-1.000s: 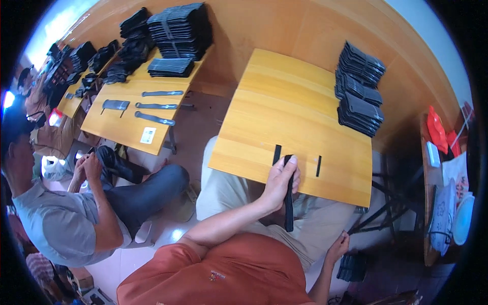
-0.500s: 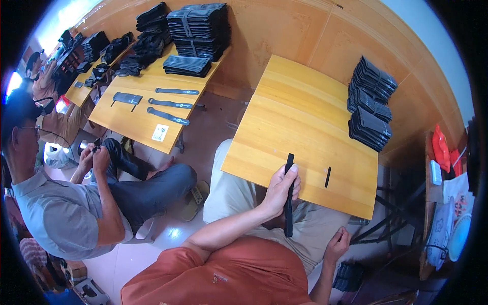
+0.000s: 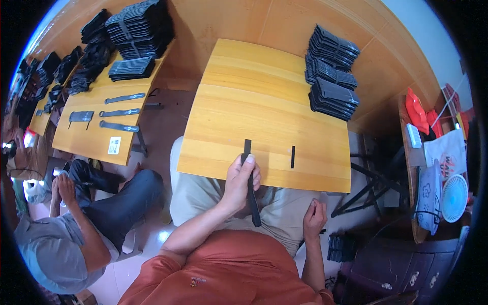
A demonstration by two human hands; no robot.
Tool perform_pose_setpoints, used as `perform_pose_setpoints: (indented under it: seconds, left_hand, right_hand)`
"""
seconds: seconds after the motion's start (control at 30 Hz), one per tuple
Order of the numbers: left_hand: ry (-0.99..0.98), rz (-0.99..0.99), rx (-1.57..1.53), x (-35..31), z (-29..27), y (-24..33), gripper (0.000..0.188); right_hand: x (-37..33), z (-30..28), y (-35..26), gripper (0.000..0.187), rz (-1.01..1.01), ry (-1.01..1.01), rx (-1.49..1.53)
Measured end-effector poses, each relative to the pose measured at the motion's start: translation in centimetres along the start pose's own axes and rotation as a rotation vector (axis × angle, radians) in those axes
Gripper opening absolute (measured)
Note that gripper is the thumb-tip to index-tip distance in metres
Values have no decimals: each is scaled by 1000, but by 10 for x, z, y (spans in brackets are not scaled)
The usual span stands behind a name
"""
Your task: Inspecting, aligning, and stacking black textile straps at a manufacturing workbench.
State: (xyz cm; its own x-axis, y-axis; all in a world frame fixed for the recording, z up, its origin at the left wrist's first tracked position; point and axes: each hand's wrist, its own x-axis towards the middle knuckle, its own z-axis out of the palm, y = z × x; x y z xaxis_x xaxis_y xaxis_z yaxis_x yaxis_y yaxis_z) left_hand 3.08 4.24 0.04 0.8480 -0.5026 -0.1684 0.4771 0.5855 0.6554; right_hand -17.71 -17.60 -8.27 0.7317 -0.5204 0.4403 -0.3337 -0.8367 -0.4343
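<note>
My left hand is closed around a long black strap, thumb on top, at the front edge of the wooden table. One end of the strap hangs down toward my lap; the black length above my hand lies over the tabletop. A short black strip lies on the table to the right of that hand. Beside my right thigh, below the table edge, my right hand has its fingers curled with the tips together. Whatever they may hold is too small to make out.
Stacks of dark folded pieces stand at the table's back right. On the left, a co-worker sits by another table with grey straps and black bundles. A side shelf at right holds red bags; a fan is beside it.
My view has swung to the right, so the tables and stacks sit farther left and higher. My left hand keeps its grip on the black strap; the right hand stays curled.
</note>
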Motion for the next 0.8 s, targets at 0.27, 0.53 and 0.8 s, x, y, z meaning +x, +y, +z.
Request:
perform_pose_setpoints:
  seconds: [0.27, 0.53, 0.8]
  left_hand:
    - [-7, -49, 13, 6, 0, -9, 25]
    - [7, -61, 81, 6, -2, -9, 32]
    - [2, -51, 35, 1, -2, -8, 31]
  right_hand:
    - [2, -6, 3, 15, 11, 1, 0]
    - [6, -6, -1, 14, 20, -27, -11]
    - [11, -15, -26, 19, -50, -123, 68]
